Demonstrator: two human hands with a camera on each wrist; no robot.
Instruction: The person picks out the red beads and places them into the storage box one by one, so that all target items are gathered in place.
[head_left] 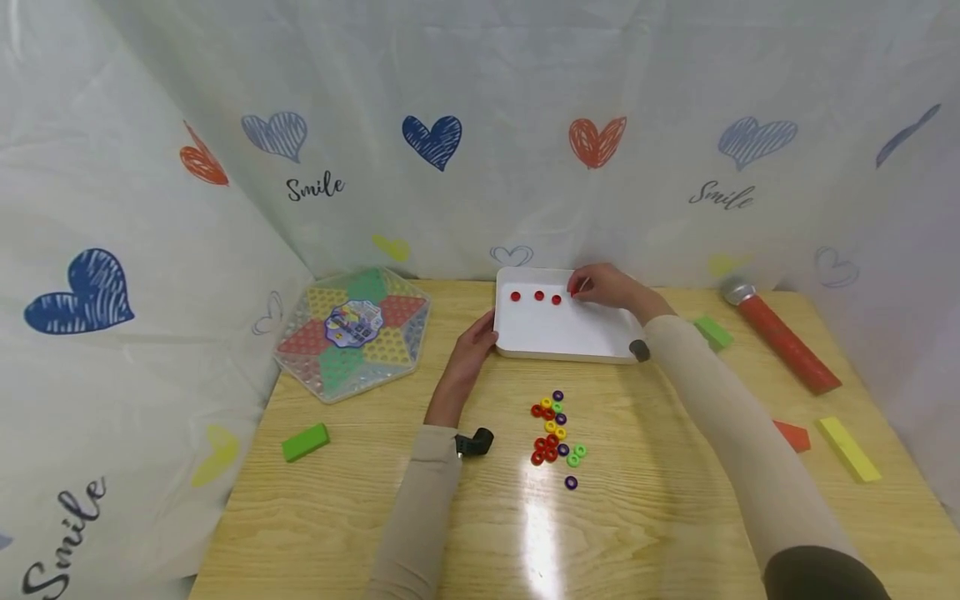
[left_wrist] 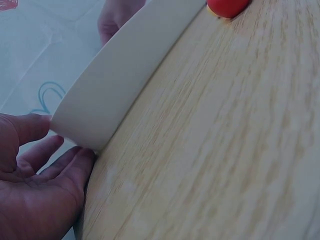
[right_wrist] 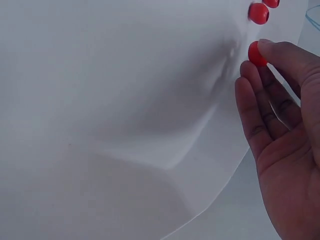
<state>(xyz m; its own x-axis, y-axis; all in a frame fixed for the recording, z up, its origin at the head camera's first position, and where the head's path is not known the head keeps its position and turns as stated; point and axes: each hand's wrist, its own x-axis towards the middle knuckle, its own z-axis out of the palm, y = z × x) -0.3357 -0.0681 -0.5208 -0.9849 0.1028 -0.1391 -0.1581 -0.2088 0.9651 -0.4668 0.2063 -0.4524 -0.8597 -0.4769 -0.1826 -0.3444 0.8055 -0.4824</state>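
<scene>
A white tray point(head_left: 567, 357) lies on the table, with three red beads point(head_left: 539, 296) in a row near its far side. My right hand point(head_left: 609, 286) is over the tray and pinches another red bead point(right_wrist: 257, 53) between thumb and fingertips, just right of that row. At the tray's left side, my left hand point(head_left: 474, 342) holds the edge. In the left wrist view its thumb point(left_wrist: 34, 127) is at the rim and its fingers point(left_wrist: 75, 167) are against the wall's lower corner.
Red, yellow, green and purple beads point(head_left: 551, 454) lie loose in front of the tray. A Chinese checkers board point(head_left: 375, 333) lies left, near a green block point(head_left: 305, 442). At right are a red microphone point(head_left: 787, 343), a yellow block point(head_left: 848, 449) and an orange piece point(head_left: 792, 435).
</scene>
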